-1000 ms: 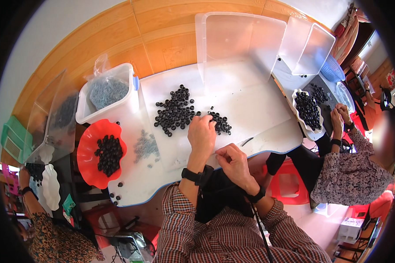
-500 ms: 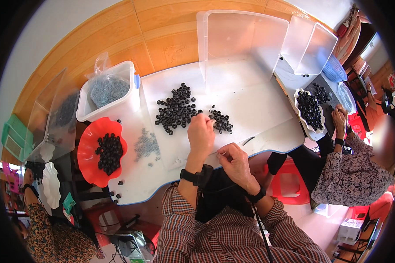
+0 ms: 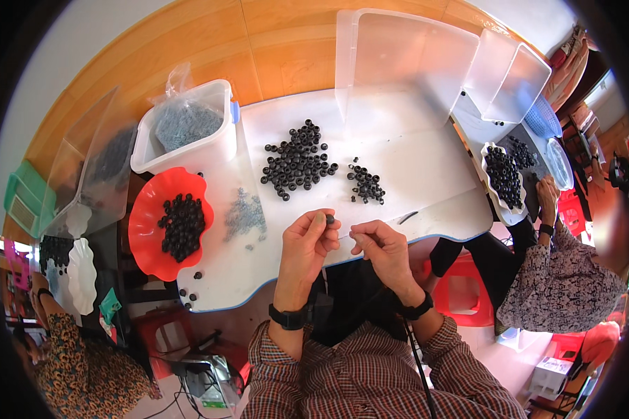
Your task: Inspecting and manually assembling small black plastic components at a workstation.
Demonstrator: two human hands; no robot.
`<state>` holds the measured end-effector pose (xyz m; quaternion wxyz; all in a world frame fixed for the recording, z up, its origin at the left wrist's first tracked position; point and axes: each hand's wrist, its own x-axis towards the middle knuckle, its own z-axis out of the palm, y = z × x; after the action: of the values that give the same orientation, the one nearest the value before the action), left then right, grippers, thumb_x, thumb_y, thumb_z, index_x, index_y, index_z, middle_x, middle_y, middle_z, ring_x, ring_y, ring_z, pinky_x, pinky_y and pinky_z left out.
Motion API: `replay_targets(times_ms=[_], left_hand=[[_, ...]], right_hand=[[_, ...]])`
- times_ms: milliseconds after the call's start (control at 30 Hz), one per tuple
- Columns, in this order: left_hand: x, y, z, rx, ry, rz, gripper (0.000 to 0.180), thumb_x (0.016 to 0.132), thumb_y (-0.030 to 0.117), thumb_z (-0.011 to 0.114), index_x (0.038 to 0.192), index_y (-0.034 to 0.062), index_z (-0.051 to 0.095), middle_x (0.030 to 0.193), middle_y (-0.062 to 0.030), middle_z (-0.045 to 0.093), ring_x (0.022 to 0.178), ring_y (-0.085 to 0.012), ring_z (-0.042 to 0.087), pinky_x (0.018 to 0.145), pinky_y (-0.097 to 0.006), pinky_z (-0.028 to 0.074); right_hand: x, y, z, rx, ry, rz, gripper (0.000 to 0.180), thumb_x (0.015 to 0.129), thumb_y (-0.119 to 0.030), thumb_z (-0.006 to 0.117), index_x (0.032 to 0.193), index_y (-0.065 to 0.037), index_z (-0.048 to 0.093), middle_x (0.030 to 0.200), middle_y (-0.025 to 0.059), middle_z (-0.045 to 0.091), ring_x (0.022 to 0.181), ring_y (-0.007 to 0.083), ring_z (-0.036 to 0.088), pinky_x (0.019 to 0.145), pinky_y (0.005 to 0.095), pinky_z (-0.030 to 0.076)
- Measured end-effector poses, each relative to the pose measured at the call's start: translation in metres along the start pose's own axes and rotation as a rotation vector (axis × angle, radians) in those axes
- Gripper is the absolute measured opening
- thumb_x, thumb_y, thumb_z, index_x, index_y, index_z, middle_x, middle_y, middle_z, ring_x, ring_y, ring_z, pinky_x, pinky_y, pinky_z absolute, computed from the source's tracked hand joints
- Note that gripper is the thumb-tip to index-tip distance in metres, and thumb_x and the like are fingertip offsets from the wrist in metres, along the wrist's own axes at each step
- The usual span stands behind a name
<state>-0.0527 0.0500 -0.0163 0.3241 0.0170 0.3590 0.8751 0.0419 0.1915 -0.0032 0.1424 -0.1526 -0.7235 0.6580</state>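
Over the table's near edge, my left hand (image 3: pixel 309 241) pinches a small round black piece (image 3: pixel 330 219) between thumb and fingertips. Just to its right, my right hand (image 3: pixel 386 255) is closed in a pinch, its fingertips a short gap away. Whatever those fingertips hold is too small to make out. Beyond the hands, a large pile of round black ring-like pieces (image 3: pixel 297 162) lies on the white table (image 3: pixel 426 164). A heap of smaller black pieces (image 3: pixel 366 186) sits to its right. Small translucent grey pieces (image 3: pixel 244 215) are scattered left of my left hand.
A red wavy-edged bowl (image 3: pixel 143 230) holds black pieces at the left. Behind it stands a white bin (image 3: pixel 220 143) with a bag of grey parts. Clear plastic panels (image 3: pixel 409 66) rise at the back. People work on both sides; a red stool (image 3: pixel 465 297) stands at right.
My left hand has drawn back from the smaller black heap to beside my right hand, and a black piece now shows in its fingers. The whole view has shifted slightly.
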Motion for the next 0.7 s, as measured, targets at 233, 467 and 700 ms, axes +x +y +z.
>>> replay_targets(times_ms=[233,467,700], left_hand=[[-0.022,0.000,-0.003,-0.167,-0.033,0.012,0.023,0.099,0.012,0.052,0.114,-0.0034,0.058,0.093,-0.0132,0.066,0.073,-0.0123,0.061,0.064,-0.024,0.052],[-0.032,-0.007,-0.013,-0.227,-0.077,0.037,0.025,0.100,0.011,0.050,0.118,-0.0038,0.057,0.098,-0.0155,0.067,0.079,-0.0145,0.065,0.069,-0.025,0.057],[-0.039,-0.005,-0.008,-0.176,0.007,0.094,0.024,0.100,0.012,0.051,0.115,-0.0042,0.058,0.097,-0.0137,0.067,0.076,-0.0141,0.066,0.068,-0.026,0.058]], right_hand=[[-0.003,-0.008,0.010,0.095,-0.048,0.004,0.010,0.093,-0.008,0.061,0.101,-0.002,0.064,0.083,0.0005,0.067,0.072,0.0063,0.064,0.057,0.0187,0.046],[-0.007,-0.014,0.020,0.113,-0.064,-0.058,0.010,0.091,-0.003,0.062,0.100,-0.003,0.064,0.096,0.0027,0.060,0.075,0.0079,0.063,0.058,0.0191,0.048],[-0.008,-0.018,0.031,0.179,-0.078,-0.139,0.013,0.088,0.004,0.062,0.100,-0.001,0.064,0.101,0.0045,0.055,0.081,0.0096,0.062,0.066,0.0201,0.050]])
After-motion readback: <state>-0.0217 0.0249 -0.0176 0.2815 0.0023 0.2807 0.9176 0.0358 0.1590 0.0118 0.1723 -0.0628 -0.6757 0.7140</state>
